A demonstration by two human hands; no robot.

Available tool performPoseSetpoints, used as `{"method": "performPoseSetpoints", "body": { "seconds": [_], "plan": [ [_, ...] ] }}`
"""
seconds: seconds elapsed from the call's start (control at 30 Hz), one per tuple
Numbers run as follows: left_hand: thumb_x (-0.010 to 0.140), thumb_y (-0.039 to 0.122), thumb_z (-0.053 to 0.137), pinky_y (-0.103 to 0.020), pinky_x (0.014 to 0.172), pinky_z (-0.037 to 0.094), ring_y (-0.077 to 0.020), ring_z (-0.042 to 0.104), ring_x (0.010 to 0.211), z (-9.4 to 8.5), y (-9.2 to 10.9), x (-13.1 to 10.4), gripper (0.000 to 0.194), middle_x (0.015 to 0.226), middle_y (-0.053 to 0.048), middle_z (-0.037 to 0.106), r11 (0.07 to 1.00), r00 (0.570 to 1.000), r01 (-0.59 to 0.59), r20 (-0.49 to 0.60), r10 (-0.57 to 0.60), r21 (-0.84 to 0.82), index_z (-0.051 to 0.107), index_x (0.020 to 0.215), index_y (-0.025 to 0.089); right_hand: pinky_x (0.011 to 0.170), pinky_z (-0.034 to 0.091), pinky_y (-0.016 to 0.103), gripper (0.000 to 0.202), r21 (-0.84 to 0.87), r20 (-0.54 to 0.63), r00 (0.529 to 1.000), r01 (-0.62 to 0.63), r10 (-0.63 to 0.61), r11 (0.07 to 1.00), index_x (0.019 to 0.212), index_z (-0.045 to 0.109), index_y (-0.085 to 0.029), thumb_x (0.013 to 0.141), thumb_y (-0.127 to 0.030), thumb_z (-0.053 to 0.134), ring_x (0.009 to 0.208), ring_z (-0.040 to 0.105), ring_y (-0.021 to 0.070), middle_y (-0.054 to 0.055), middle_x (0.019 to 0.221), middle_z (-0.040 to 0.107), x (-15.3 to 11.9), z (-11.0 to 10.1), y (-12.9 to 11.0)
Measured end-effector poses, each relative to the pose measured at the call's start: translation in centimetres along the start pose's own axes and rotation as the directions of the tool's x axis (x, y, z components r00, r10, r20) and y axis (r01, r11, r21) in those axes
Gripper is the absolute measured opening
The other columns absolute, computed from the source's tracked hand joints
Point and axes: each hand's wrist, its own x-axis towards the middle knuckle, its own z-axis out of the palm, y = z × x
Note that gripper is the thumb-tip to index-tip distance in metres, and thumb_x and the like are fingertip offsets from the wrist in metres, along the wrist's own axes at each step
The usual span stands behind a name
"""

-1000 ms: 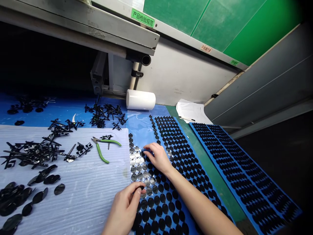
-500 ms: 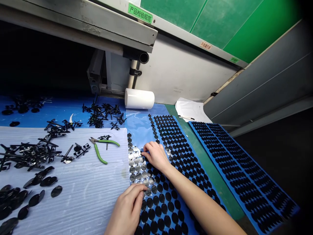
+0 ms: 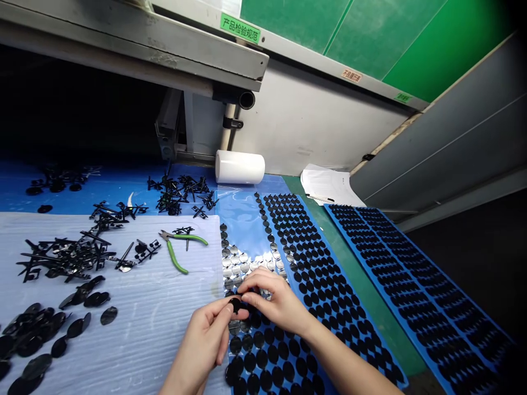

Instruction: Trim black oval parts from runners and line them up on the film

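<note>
My left hand [image 3: 209, 332] pinches a small black disc [image 3: 235, 305] between thumb and fingers, above the blue sheet [image 3: 241, 208] with rows of black discs. My right hand [image 3: 274, 299] is close beside it, its thumb and fingertips pressed together at the disc's upper right edge; whether it grips the disc or another small piece is hidden. Shiny discs [image 3: 244, 268] lie in rows just behind the hands. To the left, a pile of loose black discs [image 3: 37, 332] rests on the white foam sheet [image 3: 164, 329].
Green-handled nippers [image 3: 177, 252] and black sprue pieces [image 3: 69, 258] lie on the foam sheet. A white roll [image 3: 241, 168] stands at the back, near papers [image 3: 329, 184] with a pen. Another disc-covered blue sheet [image 3: 395, 269] lies at right. A metal frame [image 3: 206, 60] overhangs the left.
My right hand has come back toward me from the rows and now meets my left hand. My left hand has risen slightly, with a black disc showing in its fingers. The view has shifted slightly.
</note>
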Motion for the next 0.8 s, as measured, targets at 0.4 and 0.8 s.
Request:
{"method": "performPoseSetpoints", "body": {
  "seconds": [0.4,0.8],
  "plan": [
    [0.075,0.036,0.051,-0.017,0.034,0.016,-0.0016,0.026,0.035,0.3,0.8,-0.4,0.032,0.064,0.003,0.054,0.984,0.997,0.082,0.014,-0.081,-0.16,0.052,0.1,0.017,0.073,0.038,0.03,0.013,-0.301,-0.073,0.997,0.002,-0.025,0.954,0.082,0.059,-0.021,0.085,-0.025,0.047,0.077,0.053,0.0155,0.002,0.079,0.063,1.2,-0.4,3.2],
    [0.064,0.017,0.064,-0.028,0.088,0.04,-0.0194,0.056,0.094,-0.6,0.6,-1.2,0.021,0.094,-0.008,0.065,0.881,0.992,0.112,0.007,-0.122,-0.46,0.065,0.085,0.014,0.072,0.036,0.029,0.006,-0.396,-0.142,0.981,-0.177,0.131,0.901,0.074,0.063,-0.024,0.077,-0.025,0.059,0.079,0.052,0.0169,-0.001,0.08,0.064,4.1,-1.1,7.7]
  ]
}}
